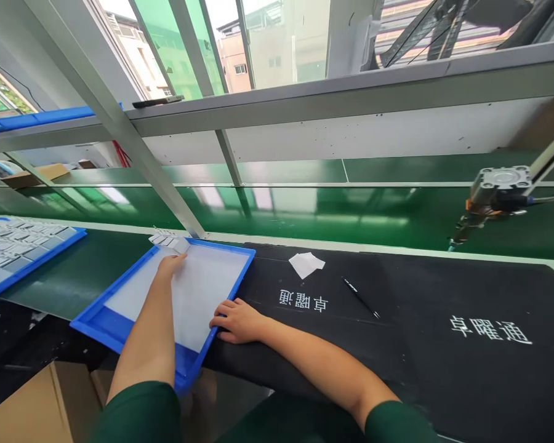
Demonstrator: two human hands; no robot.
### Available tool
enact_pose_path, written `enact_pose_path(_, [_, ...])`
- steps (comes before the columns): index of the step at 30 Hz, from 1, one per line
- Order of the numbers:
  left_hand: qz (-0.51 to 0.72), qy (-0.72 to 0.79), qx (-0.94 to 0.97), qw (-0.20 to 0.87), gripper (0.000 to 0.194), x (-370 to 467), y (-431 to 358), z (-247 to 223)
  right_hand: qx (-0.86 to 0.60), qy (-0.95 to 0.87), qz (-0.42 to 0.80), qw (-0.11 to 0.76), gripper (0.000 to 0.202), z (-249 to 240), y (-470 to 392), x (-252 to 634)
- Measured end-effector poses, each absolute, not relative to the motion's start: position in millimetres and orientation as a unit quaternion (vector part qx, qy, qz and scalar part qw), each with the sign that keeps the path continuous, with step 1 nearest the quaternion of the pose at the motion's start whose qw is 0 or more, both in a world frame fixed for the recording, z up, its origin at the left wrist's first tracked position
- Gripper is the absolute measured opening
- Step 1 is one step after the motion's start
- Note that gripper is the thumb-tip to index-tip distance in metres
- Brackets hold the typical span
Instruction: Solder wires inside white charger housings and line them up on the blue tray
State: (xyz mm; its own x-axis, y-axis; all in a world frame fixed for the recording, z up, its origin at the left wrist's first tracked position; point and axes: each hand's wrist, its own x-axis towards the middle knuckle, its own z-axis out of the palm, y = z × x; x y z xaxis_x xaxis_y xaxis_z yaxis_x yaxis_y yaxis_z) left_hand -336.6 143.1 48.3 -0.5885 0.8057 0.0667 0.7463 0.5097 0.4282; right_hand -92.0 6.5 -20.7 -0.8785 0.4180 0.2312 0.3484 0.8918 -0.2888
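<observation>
A shallow blue tray [245, 261] with a white sheet lining [216, 264] lies at an angle before me. At its far left corner, my left hand [172, 264] is closed on a bunch of small white flat pieces [168, 239]; their exact kind is too small to tell. My right hand [237, 320] rests at the tray's right side, its fingers curled over the blue rim and its thumb near the outer edge.
A second blue tray [41, 255] full of similar white pieces stands at left. On the black mat [415, 369] lie a white paper scrap [306, 264] and a pen [361, 297]. A metal device on an arm [498, 191] hangs at right. Cardboard boxes [41, 403] stand below left.
</observation>
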Motion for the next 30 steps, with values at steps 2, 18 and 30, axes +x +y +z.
enact_pose_path(2, [0.181,0.848,0.477,0.142,0.015,-331.8,137.8,64.0,-0.194,-0.963,0.131,0.133,0.036,-13.7,8.0,-90.9])
enact_pose_path(18, [0.072,0.513,0.829,0.211,0.06,-175.7,-32.0,98.7,-0.587,-0.799,0.062,0.121,0.034,21.7,-15.3,163.8])
enact_pose_path(30, [0.055,0.433,0.895,0.089,0.04,-27.1,42.3,9.2,-0.587,-0.771,0.032,0.245,0.025,-31.7,-47.6,217.9])
